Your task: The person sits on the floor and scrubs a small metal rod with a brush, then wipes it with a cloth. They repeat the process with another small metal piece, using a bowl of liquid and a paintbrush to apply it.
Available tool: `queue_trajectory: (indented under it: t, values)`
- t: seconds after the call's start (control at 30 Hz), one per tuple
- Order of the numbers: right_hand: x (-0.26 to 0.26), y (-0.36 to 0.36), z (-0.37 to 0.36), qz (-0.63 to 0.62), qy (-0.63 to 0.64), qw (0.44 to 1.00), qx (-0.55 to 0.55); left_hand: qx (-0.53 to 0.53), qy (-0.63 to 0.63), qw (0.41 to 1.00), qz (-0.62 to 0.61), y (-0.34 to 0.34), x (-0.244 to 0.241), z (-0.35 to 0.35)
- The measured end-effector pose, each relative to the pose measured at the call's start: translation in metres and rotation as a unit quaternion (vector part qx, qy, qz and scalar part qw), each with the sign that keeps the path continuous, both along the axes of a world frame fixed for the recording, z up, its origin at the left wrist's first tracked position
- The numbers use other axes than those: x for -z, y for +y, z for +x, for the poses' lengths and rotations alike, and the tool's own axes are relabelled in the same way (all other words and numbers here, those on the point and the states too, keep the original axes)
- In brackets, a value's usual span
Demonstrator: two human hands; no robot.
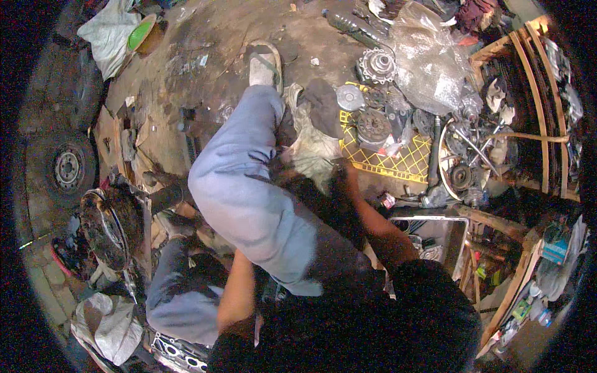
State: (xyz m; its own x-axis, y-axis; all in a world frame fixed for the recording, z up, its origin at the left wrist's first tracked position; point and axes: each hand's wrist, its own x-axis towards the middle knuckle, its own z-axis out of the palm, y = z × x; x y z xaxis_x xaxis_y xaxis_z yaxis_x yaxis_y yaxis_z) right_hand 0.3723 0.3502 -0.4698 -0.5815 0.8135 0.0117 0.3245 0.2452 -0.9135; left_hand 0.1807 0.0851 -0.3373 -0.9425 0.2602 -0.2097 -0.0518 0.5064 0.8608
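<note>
My right forearm reaches forward beside my raised leg, and my right hand (343, 170), dark and blurred, is at the lower edge of a stained pale cloth (310, 142). Whether its fingers are closed on the cloth cannot be made out. My left forearm passes behind the leg in light blue trousers, which hides my left hand. Just right of the cloth lies a yellow plastic crate (387, 170), bearing a round metal clutch-like part (373, 126) and a smaller silvery disc (350, 97). A toothed metal housing (377, 65) stands beyond the crate.
Clear plastic wrap (426, 60) lies at upper right. Below it, a round tray (445, 172) holds metal parts and rods. A wooden frame (536, 102) lines the right side. At left are a car wheel (69, 168) and a worn round seat (105, 231); an engine gasket (179, 354) lies at lower left.
</note>
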Motion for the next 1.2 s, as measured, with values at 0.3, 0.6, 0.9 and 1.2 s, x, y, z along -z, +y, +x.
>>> queue_trajectory:
  t: [0.3,0.6,0.9,1.2]
  values:
    - [-0.103,-0.015,-0.021,-0.095,0.048,0.967,0.232,-0.036,0.007,0.999,0.002,0.000,-0.003,0.013]
    - [-0.109,0.015,-0.004,0.176,0.040,0.960,0.212,-0.098,0.035,0.994,0.017,-0.004,-0.023,-0.014]
    - [-0.158,0.026,0.004,0.106,0.173,0.962,0.182,-0.192,0.042,0.979,0.047,-0.018,-0.041,-0.006]
    - [-0.230,0.037,-0.009,-0.046,0.058,0.993,0.089,-0.262,-0.221,0.914,0.217,-0.015,-0.107,0.006]
